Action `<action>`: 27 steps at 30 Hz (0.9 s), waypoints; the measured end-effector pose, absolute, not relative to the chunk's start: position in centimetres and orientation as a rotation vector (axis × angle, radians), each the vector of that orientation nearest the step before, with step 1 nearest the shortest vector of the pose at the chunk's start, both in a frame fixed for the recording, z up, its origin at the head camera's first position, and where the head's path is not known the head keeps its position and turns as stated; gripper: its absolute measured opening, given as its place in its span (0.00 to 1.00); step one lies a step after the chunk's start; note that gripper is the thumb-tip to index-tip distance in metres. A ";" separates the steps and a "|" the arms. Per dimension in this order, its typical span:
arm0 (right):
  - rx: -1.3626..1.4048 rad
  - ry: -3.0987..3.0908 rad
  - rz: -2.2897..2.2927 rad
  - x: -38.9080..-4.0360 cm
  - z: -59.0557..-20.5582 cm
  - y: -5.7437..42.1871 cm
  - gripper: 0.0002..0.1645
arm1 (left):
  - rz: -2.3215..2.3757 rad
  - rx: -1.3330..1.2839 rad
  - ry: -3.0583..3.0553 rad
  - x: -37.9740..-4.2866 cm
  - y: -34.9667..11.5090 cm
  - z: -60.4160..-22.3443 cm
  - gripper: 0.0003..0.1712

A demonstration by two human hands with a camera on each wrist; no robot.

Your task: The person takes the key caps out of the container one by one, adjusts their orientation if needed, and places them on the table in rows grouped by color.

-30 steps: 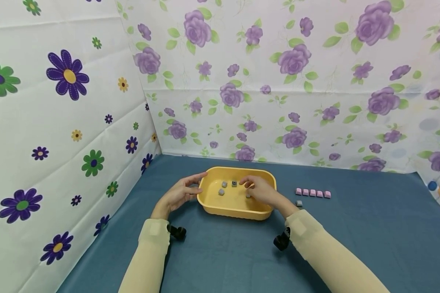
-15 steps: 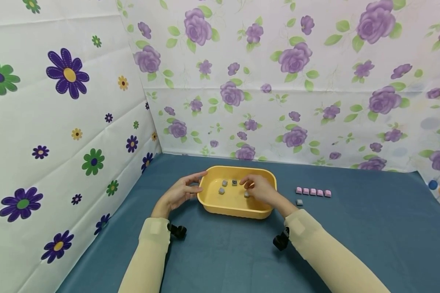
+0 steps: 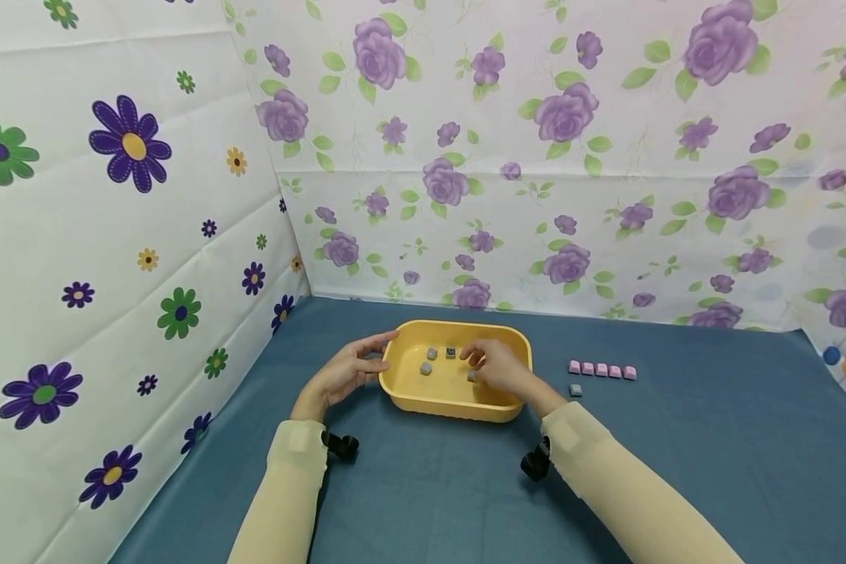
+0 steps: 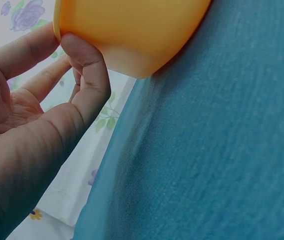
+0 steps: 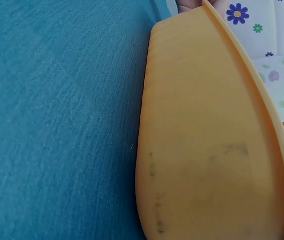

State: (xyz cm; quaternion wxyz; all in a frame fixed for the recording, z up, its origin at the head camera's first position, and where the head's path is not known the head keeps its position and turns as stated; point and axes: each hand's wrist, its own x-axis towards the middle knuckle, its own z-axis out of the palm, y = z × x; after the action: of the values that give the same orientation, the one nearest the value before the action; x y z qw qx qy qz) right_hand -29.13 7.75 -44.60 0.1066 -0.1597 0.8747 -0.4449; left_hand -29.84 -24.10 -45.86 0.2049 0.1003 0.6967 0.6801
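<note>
A yellow plastic basin (image 3: 433, 409) rests on the blue cloth with several small grey keycaps inside. My left hand (image 3: 343, 372) holds its left end, the thumb and index fingertip at the rim in the left wrist view. Three grey pieces lie in the basin's left and middle part, among them a keycap (image 3: 426, 368) and a darker one (image 3: 450, 353). My right hand (image 3: 499, 365) reaches over the right side into the basin, fingers bent. Another grey keycap (image 3: 471, 376) shows just below these fingers, partly covered; I cannot tell whether they pinch it. The right wrist view shows mostly the basin's outer wall (image 5: 201, 125).
Right of the basin, several pink keycaps (image 3: 601, 371) form a row on the blue cloth (image 3: 423, 493). One grey keycap (image 3: 575, 390) sits in front of the row's left end. Flowered sheets (image 3: 500, 157) stand behind and at the left.
The right hand and wrist have shifted slightly left within the basin, and the grey keycap beneath the fingers has moved a little left too. The left hand stays at the rim.
</note>
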 end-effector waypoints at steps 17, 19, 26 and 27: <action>-0.405 2.593 -1.292 -30.0 -45.2 6.9 0.25 | 1.895 0.285 1.945 -29.8 -24.1 -45.8 0.38; -0.411 2.599 -1.271 -30.1 -45.3 6.8 0.26 | 1.896 0.285 1.942 -29.9 -24.1 -45.9 0.38; -0.424 2.603 -1.271 -30.1 -45.4 6.6 0.24 | 1.891 0.287 1.943 -29.9 -24.2 -46.0 0.38; -0.431 2.598 -1.283 -30.1 -45.5 6.5 0.23 | 1.892 0.287 1.943 -29.9 -24.2 -46.0 0.38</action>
State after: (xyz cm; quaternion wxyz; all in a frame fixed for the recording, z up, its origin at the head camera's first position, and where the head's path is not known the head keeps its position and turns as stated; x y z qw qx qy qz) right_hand -30.06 6.52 -45.48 0.1060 -0.1464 0.8818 -0.4355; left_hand -29.95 -24.23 -46.04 0.2058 0.1030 0.6973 0.6788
